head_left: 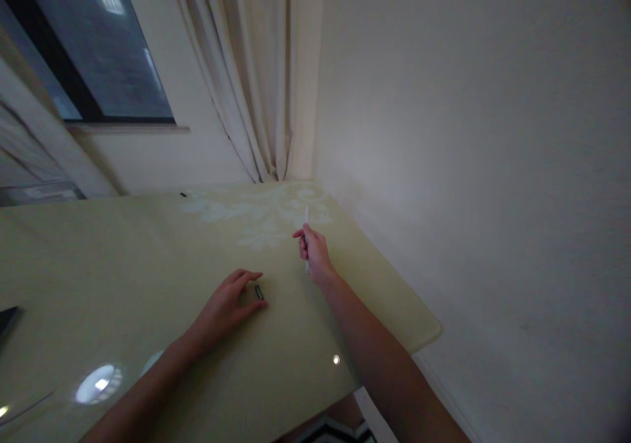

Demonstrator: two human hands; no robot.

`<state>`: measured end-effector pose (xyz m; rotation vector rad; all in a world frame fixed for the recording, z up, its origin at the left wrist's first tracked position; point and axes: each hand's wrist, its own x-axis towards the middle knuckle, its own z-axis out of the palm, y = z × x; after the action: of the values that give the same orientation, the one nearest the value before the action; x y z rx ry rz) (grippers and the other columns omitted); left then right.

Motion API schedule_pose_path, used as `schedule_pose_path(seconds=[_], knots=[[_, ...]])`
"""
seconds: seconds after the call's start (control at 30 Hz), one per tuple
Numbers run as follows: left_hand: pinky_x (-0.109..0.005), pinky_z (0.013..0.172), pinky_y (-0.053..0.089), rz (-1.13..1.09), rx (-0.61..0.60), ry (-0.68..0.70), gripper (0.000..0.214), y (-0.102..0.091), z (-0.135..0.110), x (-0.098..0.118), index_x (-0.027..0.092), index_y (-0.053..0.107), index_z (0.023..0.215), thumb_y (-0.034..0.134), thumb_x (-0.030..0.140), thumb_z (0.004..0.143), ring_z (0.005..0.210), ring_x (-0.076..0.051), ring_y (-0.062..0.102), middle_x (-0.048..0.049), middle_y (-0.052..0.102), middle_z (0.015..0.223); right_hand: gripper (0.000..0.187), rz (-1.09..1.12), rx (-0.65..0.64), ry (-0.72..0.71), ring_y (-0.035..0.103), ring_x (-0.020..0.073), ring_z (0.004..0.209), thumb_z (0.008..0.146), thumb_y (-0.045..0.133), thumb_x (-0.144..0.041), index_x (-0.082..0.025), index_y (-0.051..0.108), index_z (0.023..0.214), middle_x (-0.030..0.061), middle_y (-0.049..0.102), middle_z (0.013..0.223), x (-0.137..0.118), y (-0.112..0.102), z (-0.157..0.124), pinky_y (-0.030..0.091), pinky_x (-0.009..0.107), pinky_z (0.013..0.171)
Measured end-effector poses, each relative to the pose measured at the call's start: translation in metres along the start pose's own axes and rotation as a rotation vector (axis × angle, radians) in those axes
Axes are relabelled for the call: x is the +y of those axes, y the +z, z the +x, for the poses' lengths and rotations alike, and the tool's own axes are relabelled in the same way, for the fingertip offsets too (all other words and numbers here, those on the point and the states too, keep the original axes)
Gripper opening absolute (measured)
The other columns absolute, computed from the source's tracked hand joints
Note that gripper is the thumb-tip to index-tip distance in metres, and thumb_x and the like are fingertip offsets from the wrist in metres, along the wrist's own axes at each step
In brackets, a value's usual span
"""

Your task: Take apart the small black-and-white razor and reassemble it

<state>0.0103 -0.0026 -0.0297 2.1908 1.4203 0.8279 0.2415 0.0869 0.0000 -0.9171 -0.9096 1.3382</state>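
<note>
My left hand [229,305] rests low over the table with its thumb and fingers spread apart. Between its fingertips lies a small dark oblong piece [259,292] with a paler stripe; it looks apart from the fingers, and its kind is too small to make out. Farther right, my right hand [313,249] is closed around a slim white stick [307,215], pen-like in shape. The stick points away from me, one end showing beyond the fingers and the other below the hand. Its middle is hidden by the fingers.
The glossy pale-green table [123,259] has a white floral pattern toward the back corner. A tiny dark object [183,194] lies near the far edge. At the left edge is a dark flat object [8,319], partly cut off. A wall [468,167] borders the right side; curtains [246,68] hang behind.
</note>
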Motion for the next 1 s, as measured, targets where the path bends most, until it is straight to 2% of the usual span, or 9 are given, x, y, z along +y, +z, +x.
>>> schedule_pose_path(seconds=[0.07,0.13,0.27,0.33,0.47,0.6,0.77,1.0], knots=[[-0.039,0.087,0.056,0.019,0.023,-0.010,0.048,-0.005,-0.007,-0.002,0.024,0.070,0.122,0.077,0.050,0.083,0.098,-0.025,0.068,-0.0093,0.067,0.117,0.043,-0.027,-0.040,0.003,0.026,0.0064,0.043,0.088,0.063,-0.058,-0.017,0.066,0.074,-0.0069,0.039,0.055,0.002,0.005,-0.005,0.018,0.023,0.041],[-0.039,0.088,0.056,0.030,0.003,-0.010,0.038,-0.007,-0.009,0.001,0.025,0.074,0.113,0.075,0.049,0.084,0.098,-0.025,0.069,-0.0076,0.068,0.113,0.044,-0.064,-0.074,0.008,0.026,0.0066,0.044,0.087,0.063,-0.059,-0.017,0.066,0.074,-0.0069,0.039,0.056,0.004,0.010,-0.010,0.017,0.024,0.042],[-0.036,0.082,0.057,0.040,-0.010,0.006,0.025,-0.006,-0.007,0.009,0.025,0.074,0.104,0.072,0.042,0.086,0.090,-0.023,0.069,-0.0060,0.068,0.106,0.043,-0.185,-0.130,0.053,0.026,0.0070,0.045,0.085,0.064,-0.059,-0.017,0.066,0.076,-0.0077,0.038,0.056,0.009,0.016,-0.017,0.017,0.025,0.044],[-0.034,0.077,0.057,0.048,0.054,0.017,0.026,-0.008,-0.007,0.014,0.024,0.073,0.106,0.071,0.041,0.086,0.084,-0.021,0.067,-0.0058,0.067,0.105,0.041,-0.267,-0.195,0.086,0.027,0.0072,0.046,0.085,0.065,-0.057,-0.017,0.067,0.079,-0.0078,0.039,0.056,0.011,0.017,-0.021,0.018,0.025,0.045],[-0.032,0.071,0.056,0.058,0.296,0.038,0.032,-0.015,-0.008,0.023,0.024,0.070,0.115,0.070,0.041,0.088,0.075,-0.016,0.060,-0.0056,0.064,0.109,0.039,-0.412,-0.388,0.142,0.031,0.0076,0.049,0.085,0.069,-0.053,-0.015,0.073,0.085,-0.0071,0.042,0.058,0.015,0.023,-0.033,0.020,0.024,0.047],[-0.031,0.071,0.055,0.080,0.442,0.091,0.032,-0.016,-0.009,0.031,0.023,0.067,0.117,0.071,0.038,0.089,0.074,-0.015,0.057,-0.0061,0.063,0.111,0.039,-0.412,-0.510,0.151,0.033,0.0078,0.050,0.081,0.073,-0.054,-0.015,0.070,0.079,-0.0067,0.044,0.058,0.015,0.030,-0.045,0.021,0.025,0.049],[-0.029,0.070,0.055,0.086,0.509,0.103,0.033,-0.010,-0.010,0.035,0.022,0.065,0.118,0.072,0.034,0.089,0.073,-0.013,0.056,-0.0054,0.062,0.112,0.034,-0.390,-0.538,0.113,0.033,0.0089,0.051,0.080,0.074,-0.050,-0.016,0.070,0.082,-0.0072,0.043,0.056,0.013,0.032,-0.049,0.023,0.025,0.050],[-0.031,0.071,0.053,0.059,0.455,0.090,0.031,-0.009,-0.010,0.033,0.023,0.062,0.115,0.072,0.036,0.089,0.074,-0.014,0.055,-0.0050,0.061,0.109,0.026,-0.494,-0.515,0.032,0.036,0.0097,0.056,0.081,0.071,-0.041,-0.016,0.068,0.076,-0.0059,0.045,0.060,0.012,0.032,-0.048,0.026,0.025,0.054]])
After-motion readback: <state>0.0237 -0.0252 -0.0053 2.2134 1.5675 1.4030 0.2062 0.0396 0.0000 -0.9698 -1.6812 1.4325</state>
